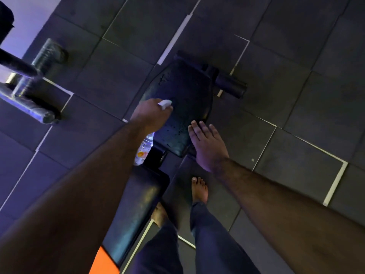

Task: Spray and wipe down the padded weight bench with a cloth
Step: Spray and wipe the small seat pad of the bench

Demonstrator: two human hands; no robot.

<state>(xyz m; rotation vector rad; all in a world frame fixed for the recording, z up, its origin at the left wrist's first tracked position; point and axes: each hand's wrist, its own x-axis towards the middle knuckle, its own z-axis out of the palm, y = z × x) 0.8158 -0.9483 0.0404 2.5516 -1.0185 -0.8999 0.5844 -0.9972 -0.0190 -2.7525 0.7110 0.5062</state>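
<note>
Two bare forearms reach down from the camera over a dark padded weight bench (pixel 177 107) standing on a floor (pixel 296 95) of dark rubber tiles. At the end of the near arm, the left hand (pixel 151 113) is wrapped around the neck of a clear spray bottle (pixel 143 149), its fingers (pixel 167 107) clamped near the white nozzle (pixel 165 103), which points over the seat pad just beyond the fingertips. The bottle's body hangs back beneath the wrist, beside the gap between the seat pad and the long back pad (pixel 136 204). Fine droplets appear to speckle the seat pad ahead of and beside those fingers, though the dim purple light makes this hard to confirm. The right hand (pixel 207 145) lies flat with its fingers (pixel 199 129) straight and slightly apart, holding nothing, the tips touching the seat pad's near right edge. Past the far end of the pad, well beyond both sets of fingers, a black foam roller (pixel 231 88) sticks out to the right. Below the right wrist, the person's bare feet (pixel 199 190) and dark trousers (pixel 209 238) stand beside the bench, and an orange panel (pixel 102 262) shows at the back pad's near end. Off to the far left of the left fingers stands a black machine frame (pixel 27 89).
</note>
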